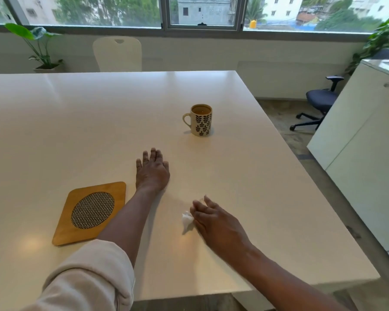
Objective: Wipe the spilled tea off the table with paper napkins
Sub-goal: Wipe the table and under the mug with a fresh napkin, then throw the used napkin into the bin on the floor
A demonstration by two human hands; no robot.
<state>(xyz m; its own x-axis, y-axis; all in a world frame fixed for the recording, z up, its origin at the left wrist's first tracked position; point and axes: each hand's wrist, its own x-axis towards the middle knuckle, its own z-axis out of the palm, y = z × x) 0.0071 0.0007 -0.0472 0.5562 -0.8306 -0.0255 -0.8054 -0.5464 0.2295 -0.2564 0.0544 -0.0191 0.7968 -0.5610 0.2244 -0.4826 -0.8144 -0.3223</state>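
Note:
A crumpled white paper napkin [187,219] lies on the white table [76,113], pressed under the fingers of my right hand [213,223] near the table's middle front. My left hand [152,172] rests flat on the table, palm down, fingers spread, holding nothing, to the left of and beyond the napkin. A cream mug [201,121] with a dark leaf pattern stands farther back, upright and holding tea. I cannot make out any spilled tea on the glossy surface around the napkin.
A wooden trivet [92,213] with a woven oval centre lies left of my left forearm. A white chair [117,53] stands behind the table's far edge. To the right are a white cabinet [357,158] and a dark office chair [319,102].

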